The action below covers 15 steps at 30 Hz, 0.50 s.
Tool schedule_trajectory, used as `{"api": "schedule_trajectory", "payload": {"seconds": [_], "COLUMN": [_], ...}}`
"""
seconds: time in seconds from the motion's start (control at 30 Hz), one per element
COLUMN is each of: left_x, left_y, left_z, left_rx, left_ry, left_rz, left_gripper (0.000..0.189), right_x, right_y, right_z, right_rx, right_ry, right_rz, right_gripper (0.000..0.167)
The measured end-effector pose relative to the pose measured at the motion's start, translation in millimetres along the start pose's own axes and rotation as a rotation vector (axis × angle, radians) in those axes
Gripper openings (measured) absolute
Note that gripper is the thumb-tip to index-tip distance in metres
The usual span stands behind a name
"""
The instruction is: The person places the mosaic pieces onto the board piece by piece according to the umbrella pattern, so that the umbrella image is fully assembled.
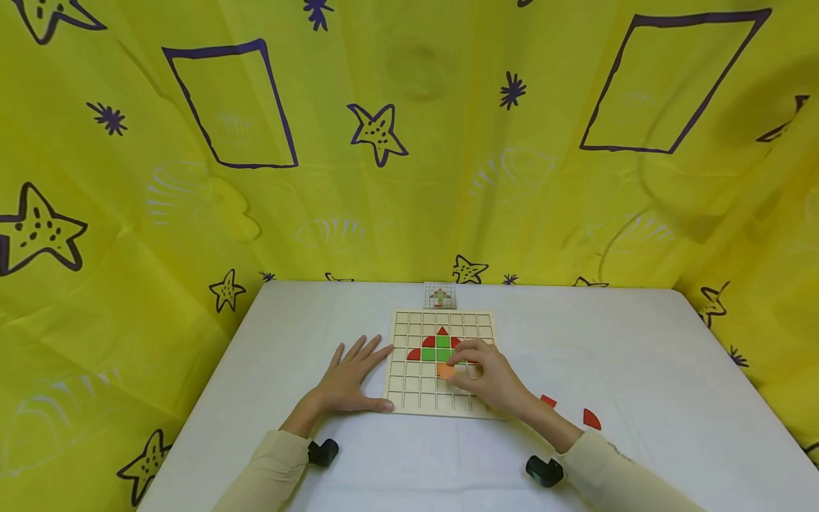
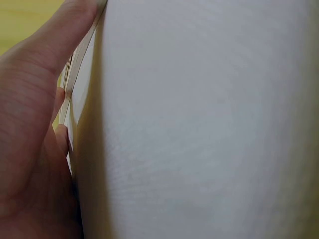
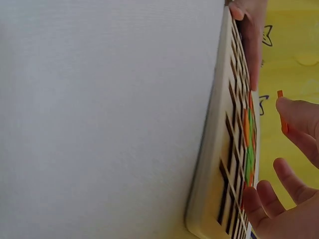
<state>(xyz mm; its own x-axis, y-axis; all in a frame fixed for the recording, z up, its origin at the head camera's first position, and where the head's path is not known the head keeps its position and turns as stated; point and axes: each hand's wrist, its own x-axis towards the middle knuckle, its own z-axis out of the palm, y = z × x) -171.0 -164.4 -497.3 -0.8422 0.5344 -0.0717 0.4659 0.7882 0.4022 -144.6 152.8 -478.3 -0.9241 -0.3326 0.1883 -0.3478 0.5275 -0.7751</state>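
A square wooden grid board (image 1: 409, 398) lies on the white table. On it, green squares (image 1: 443, 342) and red pieces (image 1: 414, 354), with a red triangle (image 1: 443, 331) on top, form a tree-like shape. My right hand (image 1: 491, 377) hovers over the board and pinches a small orange piece (image 3: 283, 119) between thumb and forefinger, its other fingers spread. In the right wrist view, another orange piece (image 3: 245, 119) sits in the grid beside the green ones. Spread beside the board, my left hand (image 1: 348, 380) touches its left edge with thumb and forefinger.
Behind the board lies a small pattern card (image 1: 440, 295) showing a similar coloured figure. To the right of the board are a red piece (image 1: 548, 401) and a red quarter-round piece (image 1: 591, 419). A yellow patterned curtain (image 1: 422, 213) surrounds the table (image 1: 627, 355).
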Motion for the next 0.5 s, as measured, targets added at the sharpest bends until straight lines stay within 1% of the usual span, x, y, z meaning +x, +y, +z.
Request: {"api": "schedule_trajectory", "payload": {"seconds": [0.1, 0.2, 0.43, 0.5], "left_x": [-0.2, -0.2, 0.5, 0.5], "left_y": [-0.5, -1.4, -4.7, -4.0], "left_z": [0.1, 1.1, 6.1, 4.9], "left_rx": [0.001, 0.003, 0.000, 0.000], "left_ry": [-0.003, 0.004, 0.045, 0.035], "left_rz": [0.002, 0.004, 0.031, 0.023], "left_gripper": [0.108, 0.108, 0.108, 0.108], "right_x": [-1.8, -2.7, -3.3, -3.2], "right_y": [1.7, 2.2, 1.1, 1.2], "right_z": [5.6, 9.3, 14.0, 15.4], "right_rx": [0.023, 0.018, -0.059, -0.076], "right_ry": [-0.007, -0.004, 0.013, 0.016], "right_rz": [0.031, 0.049, 0.062, 0.063], "right_gripper": [0.018, 0.018, 0.017, 0.017]}}
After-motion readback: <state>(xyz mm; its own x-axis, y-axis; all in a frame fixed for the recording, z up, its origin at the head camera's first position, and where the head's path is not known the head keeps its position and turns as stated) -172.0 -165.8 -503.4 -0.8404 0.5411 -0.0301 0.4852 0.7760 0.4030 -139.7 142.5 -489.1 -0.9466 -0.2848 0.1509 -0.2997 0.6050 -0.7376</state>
